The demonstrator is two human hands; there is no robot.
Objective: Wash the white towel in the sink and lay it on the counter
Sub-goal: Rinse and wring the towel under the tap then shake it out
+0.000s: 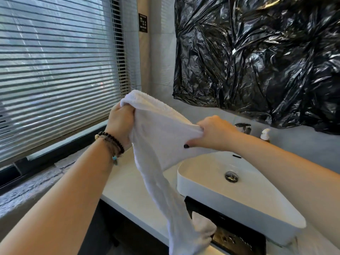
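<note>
Above counter [128,188], L hand [120,122] & R hand [213,133] grip towel [158,144]; sink [239,199] bare.

My left hand [120,119] and right hand [213,132] each with a grip on the white towel [160,137], held up, its tail hanging past the bench [128,183] edge, beside the sink [244,197]

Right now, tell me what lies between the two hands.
In the head view, only the white towel stretches between the left hand and right hand; both hands grip it.
</note>
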